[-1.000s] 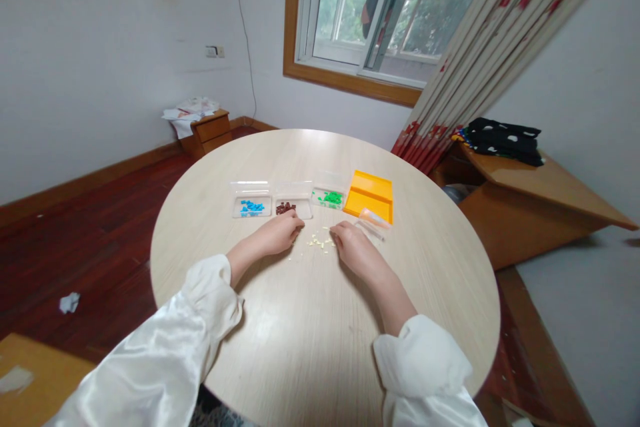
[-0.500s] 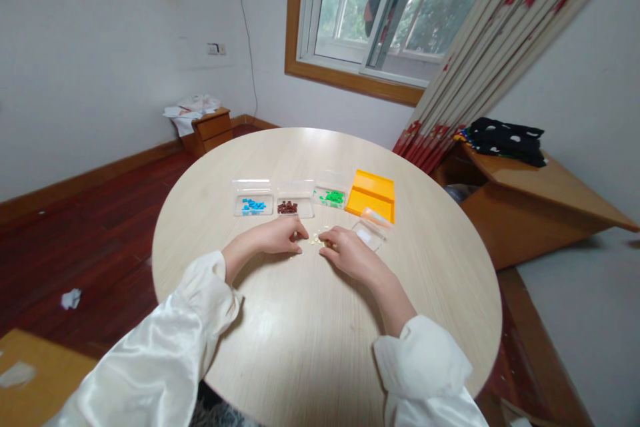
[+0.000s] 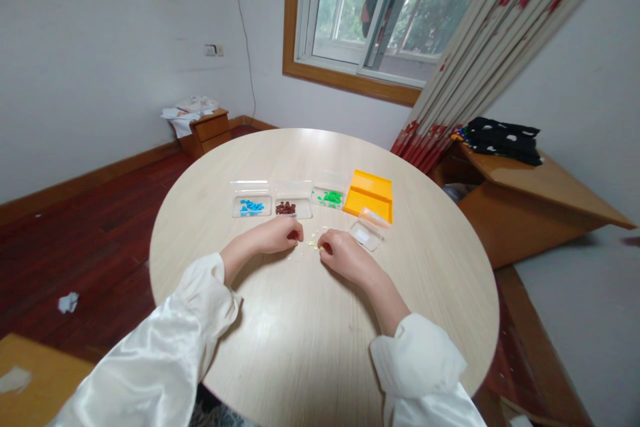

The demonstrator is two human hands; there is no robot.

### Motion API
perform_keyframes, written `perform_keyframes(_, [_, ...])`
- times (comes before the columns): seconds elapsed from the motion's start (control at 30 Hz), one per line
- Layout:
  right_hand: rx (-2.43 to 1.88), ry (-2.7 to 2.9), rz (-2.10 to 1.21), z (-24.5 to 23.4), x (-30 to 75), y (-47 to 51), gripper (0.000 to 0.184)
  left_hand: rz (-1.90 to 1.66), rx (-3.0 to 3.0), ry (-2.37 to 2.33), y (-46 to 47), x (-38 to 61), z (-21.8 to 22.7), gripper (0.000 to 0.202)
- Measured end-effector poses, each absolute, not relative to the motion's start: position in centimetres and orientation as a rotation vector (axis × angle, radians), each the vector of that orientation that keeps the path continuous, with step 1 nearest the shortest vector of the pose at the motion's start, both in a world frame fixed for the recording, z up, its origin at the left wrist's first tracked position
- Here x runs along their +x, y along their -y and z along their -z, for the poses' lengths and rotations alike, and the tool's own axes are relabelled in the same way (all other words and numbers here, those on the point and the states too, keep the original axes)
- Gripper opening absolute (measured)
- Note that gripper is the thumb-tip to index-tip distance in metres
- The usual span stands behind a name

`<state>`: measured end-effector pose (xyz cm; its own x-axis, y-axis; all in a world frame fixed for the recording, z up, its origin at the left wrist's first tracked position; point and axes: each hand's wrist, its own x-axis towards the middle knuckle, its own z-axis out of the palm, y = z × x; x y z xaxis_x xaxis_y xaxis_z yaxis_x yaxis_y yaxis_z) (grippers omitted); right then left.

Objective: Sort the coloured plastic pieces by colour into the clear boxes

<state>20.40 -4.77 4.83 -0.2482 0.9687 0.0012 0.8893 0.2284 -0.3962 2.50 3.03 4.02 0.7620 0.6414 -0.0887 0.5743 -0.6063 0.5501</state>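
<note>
Small cream-coloured pieces lie scattered on the tabletop between my two hands. My left hand rests just left of them, its fingertips curled together; anything in them is hidden. At the right edge of the pieces, my right hand has thumb and fingers closed, and what they pinch is too small to make out. Beyond my left hand stand a clear box with blue pieces and a clear box with brown pieces. Green pieces lie in a third clear box.
A yellow lidded box stands open at the right of the row. In front of it is a clear case with a white patch inside. All of this stands on a round wooden table. A curtain hangs beside the window.
The fingers of both hands have curled in from a more spread pose. My right hand has drawn slightly back from the cream pieces, so more of them show.
</note>
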Motion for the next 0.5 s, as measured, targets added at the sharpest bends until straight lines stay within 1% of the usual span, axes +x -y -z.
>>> perform_keyframes(0.13, [-1.779, 2.185, -0.381, -4.9, 21.7, 4.5, 0.019, -0.129, 2.384, -0.932, -3.1, 2.3, -4.3, 0.024])
perform_keyframes(0.3, [-1.871, 1.947, -0.072, -4.8, 25.0, 3.7, 0.018, -0.111, 2.399, -0.952, -3.1, 2.2, -4.4, 0.024])
perform_keyframes(0.5, [-1.971, 1.834, 0.034, -4.2, 26.7, 3.4, 0.025, -0.102, 2.409, -0.948, -3.0, 2.2, -4.5, 0.022])
